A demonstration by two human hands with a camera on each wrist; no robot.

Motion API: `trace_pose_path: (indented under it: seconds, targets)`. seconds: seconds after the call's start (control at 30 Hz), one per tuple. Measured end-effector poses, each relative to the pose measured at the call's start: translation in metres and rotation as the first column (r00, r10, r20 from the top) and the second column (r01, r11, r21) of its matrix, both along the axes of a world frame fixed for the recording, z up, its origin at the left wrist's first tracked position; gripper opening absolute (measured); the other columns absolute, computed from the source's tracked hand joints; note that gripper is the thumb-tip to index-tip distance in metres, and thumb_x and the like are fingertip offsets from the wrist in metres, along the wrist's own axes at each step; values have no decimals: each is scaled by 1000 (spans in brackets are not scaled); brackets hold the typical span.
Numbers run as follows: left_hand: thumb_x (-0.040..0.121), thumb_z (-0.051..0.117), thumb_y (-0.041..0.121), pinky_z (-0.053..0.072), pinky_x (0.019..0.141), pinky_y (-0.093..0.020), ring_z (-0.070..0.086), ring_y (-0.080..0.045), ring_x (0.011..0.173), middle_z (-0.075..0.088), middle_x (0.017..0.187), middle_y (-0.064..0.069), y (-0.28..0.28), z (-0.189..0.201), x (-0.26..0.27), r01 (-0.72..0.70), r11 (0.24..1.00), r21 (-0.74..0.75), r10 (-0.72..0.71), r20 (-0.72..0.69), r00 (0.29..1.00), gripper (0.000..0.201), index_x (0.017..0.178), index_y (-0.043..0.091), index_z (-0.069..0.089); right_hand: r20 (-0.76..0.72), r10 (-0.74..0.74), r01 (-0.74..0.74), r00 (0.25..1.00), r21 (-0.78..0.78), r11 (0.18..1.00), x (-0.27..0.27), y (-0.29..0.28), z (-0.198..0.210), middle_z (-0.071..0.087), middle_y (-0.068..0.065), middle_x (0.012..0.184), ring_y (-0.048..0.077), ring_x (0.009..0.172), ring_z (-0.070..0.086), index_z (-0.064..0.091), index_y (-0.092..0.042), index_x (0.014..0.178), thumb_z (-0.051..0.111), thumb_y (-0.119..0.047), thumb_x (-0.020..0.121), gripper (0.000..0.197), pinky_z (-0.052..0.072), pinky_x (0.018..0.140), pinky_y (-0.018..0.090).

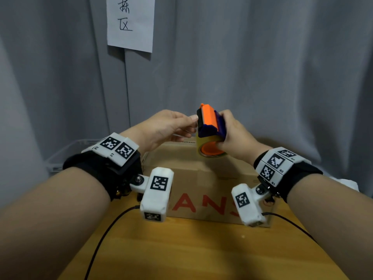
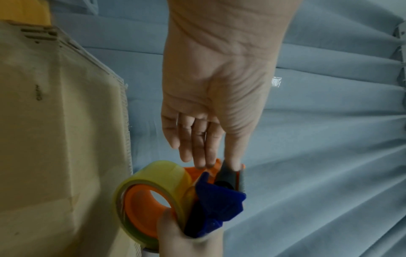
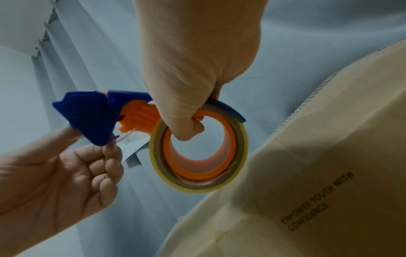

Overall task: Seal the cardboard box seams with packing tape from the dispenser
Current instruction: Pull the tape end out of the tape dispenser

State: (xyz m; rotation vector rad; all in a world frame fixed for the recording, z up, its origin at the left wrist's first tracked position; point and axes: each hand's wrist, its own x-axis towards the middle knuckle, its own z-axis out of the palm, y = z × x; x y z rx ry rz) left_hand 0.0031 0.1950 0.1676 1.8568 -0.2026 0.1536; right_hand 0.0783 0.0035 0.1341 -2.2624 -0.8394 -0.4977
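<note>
A brown cardboard box [image 1: 201,174] with red letters on its near side stands on the wooden table [image 1: 181,249]. Above its far top edge my right hand [image 1: 222,131] grips an orange and blue tape dispenser [image 1: 210,126], thumb hooked through the orange core of the yellowish tape roll [image 3: 197,190]. My left hand [image 1: 192,125] reaches in from the left. Its thumb and fingertips pinch the dispenser's front end [image 2: 228,173] by the grey cutter. I cannot make out a loose tape end. The box top [image 2: 54,139] lies just beside the roll [image 2: 158,175].
A grey curtain [image 1: 262,77] hangs close behind the box, with a paper sign [image 1: 131,23] pinned on it. A clear plastic bin [image 1: 60,156] sits at the back left. Black cables [image 1: 105,235] run over the table from both wrist cameras.
</note>
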Motion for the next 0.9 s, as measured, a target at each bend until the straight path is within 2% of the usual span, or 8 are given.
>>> trace_pose_path:
  seconds: [0.13, 0.23, 0.33, 0.4, 0.43, 0.6, 0.73, 0.9]
  targets:
    - [90, 61, 16, 50, 62, -21, 61, -12, 67, 66, 76, -4, -1, 5, 1, -67, 997, 30, 67, -3, 998, 10, 83, 8, 63, 27, -11, 13, 1000, -55, 998, -1, 0, 3, 55, 5, 102, 24, 91, 55, 39, -15, 113, 72, -9, 71, 55, 44, 71, 32]
    - [91, 58, 12, 52, 49, -17, 62, -9, 54, 67, 66, -4, -2, 12, 2, -150, 987, 53, 153, -56, 987, 13, 80, 7, 60, 70, 14, -5, 997, -133, 991, -3, -1, 7, 53, 2, 105, 23, 94, 55, 35, -18, 124, 72, -14, 72, 64, 39, 73, 28]
    - [93, 54, 10, 48, 44, -13, 57, -3, 41, 63, 55, -1, 1, 21, 2, -194, 975, 107, 201, -60, 978, 18, 76, 7, 58, 162, 38, 3, 986, -249, 968, -7, 0, 12, 50, 4, 110, 23, 92, 53, 11, -36, 146, 66, -20, 76, 90, 42, 77, 31]
    - [93, 51, 6, 46, 44, -12, 54, -1, 39, 60, 60, -4, 6, 25, 2, -213, 961, 174, 223, -40, 974, 20, 74, 7, 57, 235, 31, 57, 971, -359, 932, -10, 2, 18, 45, 4, 98, 21, 79, 49, -5, -46, 146, 60, -23, 81, 94, 38, 69, 27]
    - [93, 49, 5, 46, 43, -12, 53, -1, 39, 59, 62, -5, 9, 27, 2, -219, 956, 195, 231, -37, 972, 21, 74, 6, 56, 259, 35, 72, 965, -395, 916, -12, 3, 22, 42, 5, 93, 20, 76, 46, -8, -50, 144, 57, -24, 83, 92, 35, 66, 26]
    - [94, 49, 4, 44, 41, -11, 51, -1, 37, 57, 64, -7, 21, 30, 2, -231, 955, 188, 243, -46, 969, 18, 77, 6, 55, 317, 49, 118, 947, -487, 865, -14, 8, 38, 41, 5, 89, 20, 76, 43, -6, -53, 143, 52, -31, 87, 83, 25, 58, 24]
    - [94, 50, 4, 44, 41, -11, 51, -1, 38, 57, 65, -6, 29, 27, 1, -242, 955, 172, 256, -65, 965, 17, 78, 6, 55, 328, 67, 118, 942, -511, 851, -12, 15, 37, 40, 4, 90, 18, 76, 42, -7, -52, 143, 50, -31, 88, 82, 29, 65, 25]
    - [94, 51, 6, 44, 41, -11, 50, -5, 44, 57, 64, -5, 27, 21, 3, -284, 935, 212, 297, -29, 955, 17, 77, 8, 55, 340, 57, 134, 939, -511, 849, -10, 17, 27, 39, 4, 88, 19, 76, 41, -5, -51, 144, 49, -38, 89, 78, 31, 67, 28]
